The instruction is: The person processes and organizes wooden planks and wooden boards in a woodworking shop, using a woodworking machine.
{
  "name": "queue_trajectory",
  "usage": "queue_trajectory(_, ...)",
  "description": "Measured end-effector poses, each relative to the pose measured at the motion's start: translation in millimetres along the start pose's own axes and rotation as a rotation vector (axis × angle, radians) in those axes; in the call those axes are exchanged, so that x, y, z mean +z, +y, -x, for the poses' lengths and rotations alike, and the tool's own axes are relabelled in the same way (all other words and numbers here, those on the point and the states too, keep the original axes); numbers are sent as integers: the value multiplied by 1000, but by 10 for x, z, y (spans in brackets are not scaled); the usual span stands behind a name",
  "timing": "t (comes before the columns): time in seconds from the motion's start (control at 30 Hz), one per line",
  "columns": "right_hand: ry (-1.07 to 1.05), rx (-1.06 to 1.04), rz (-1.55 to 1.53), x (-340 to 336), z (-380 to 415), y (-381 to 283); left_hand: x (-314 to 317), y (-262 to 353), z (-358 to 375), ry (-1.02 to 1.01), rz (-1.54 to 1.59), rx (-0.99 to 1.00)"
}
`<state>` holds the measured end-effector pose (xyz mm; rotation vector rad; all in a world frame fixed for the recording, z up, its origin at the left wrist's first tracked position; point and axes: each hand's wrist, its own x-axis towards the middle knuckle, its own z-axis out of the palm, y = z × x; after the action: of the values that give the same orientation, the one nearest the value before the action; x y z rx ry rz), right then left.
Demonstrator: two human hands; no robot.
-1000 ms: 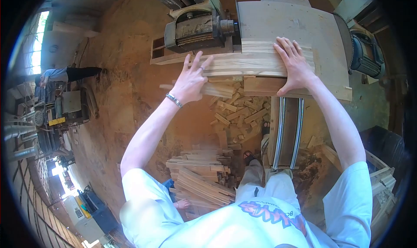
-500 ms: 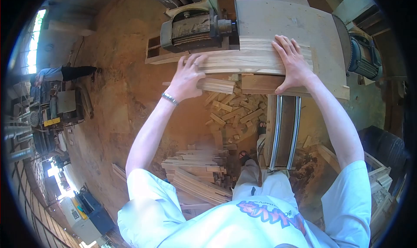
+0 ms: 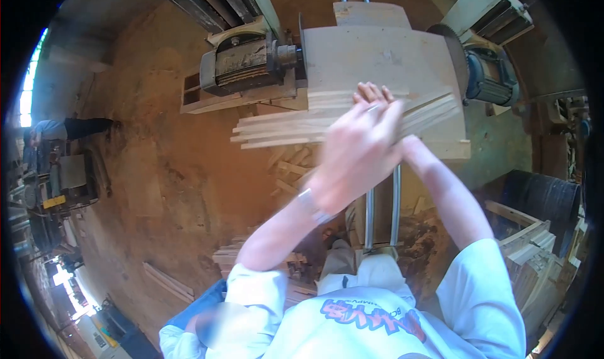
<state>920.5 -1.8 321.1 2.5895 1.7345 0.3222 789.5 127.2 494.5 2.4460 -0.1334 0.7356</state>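
My left hand [image 3: 362, 148], smeared by motion, reaches across in front of my right hand, over a bundle of thin wooden strips [image 3: 280, 129]. Its fingers are too blurred to read. Most of my right hand [image 3: 408, 144] is hidden behind the left; its wrist shows by the strips' near edge. Some strips [image 3: 434, 110] slant up to the right, at an angle to those pointing left. Beneath them lies the pale board table [image 3: 384, 57] of a sawing machine.
A round saw blade [image 3: 454, 48] and a motor [image 3: 491, 76] stand at the table's right, another motor [image 3: 242, 63] at its left. Metal rails [image 3: 395, 208] run toward me. Offcuts [image 3: 289, 170] and stacked strips [image 3: 229, 255] lie below. Another person [image 3: 50, 131] is far left.
My left hand has swung right, from the strips' left end to in front of my right hand. The strips have shifted, with some now slanted. The view has moved too.
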Motion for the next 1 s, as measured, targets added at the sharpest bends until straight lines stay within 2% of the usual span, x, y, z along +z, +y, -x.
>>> queue_trajectory(0.07, 94, -55, 445, -121, 156, -96, 655, 99, -451, -213, -89, -86)
queue_trajectory(0.1, 57, -20, -7, -64, 230, -138, 1014, 69, -646, -229, -96, -87)
queue_trajectory(0.17, -10, 23, -464, -57, 382, -186, 1618, -92, -912, -263, -130, -110)
queue_trajectory(0.27, -58, 17, -534, -386, 487, -310, 2222, -440, -927, -366, -196, -230)
queue_trajectory(0.3, -52, 27, -594, -431, 510, -335, 2250, -463, -917, -420, -218, -271)
queue_trajectory(0.4, 25, -2, -594, -403, 536, -360, 2280, -439, -773, -384, -262, -265)
queue_trajectory(0.43, 23, -1, -512, -325, 518, -342, 2321, -361, -681, -54, -317, -138)
queue_trajectory(0.5, 19, 0, -347, -155, 486, -296, 1772, 15, -565, 10, -56, -11)
queue_trajectory(0.57, 107, -28, -15, 55, 356, -171, 729, 474, -92, -155, 55, -62)
queue_trajectory(0.6, 138, -44, 156, 79, 362, -189, 356, 529, 203, -147, 147, -23)
queue_trajectory(0.67, -141, 72, -398, -518, 222, -212, -296, 512, 656, -122, 224, -4)
queue_trajectory(0.77, -175, 78, -380, -505, 130, -147, -837, 38, 1100, -209, 3, -211)
queue_trajectory(0.87, -210, 93, -348, -538, 41, -82, -1110, -791, 1280, -489, -363, -456)
queue_trajectory(0.93, -229, 93, -334, -541, 17, -58, -961, -1414, 1333, -364, -461, -286)
queue_trajectory(1.0, -232, 97, -320, -518, -90, 45, -797, -1931, 1139, -468, -508, -185)
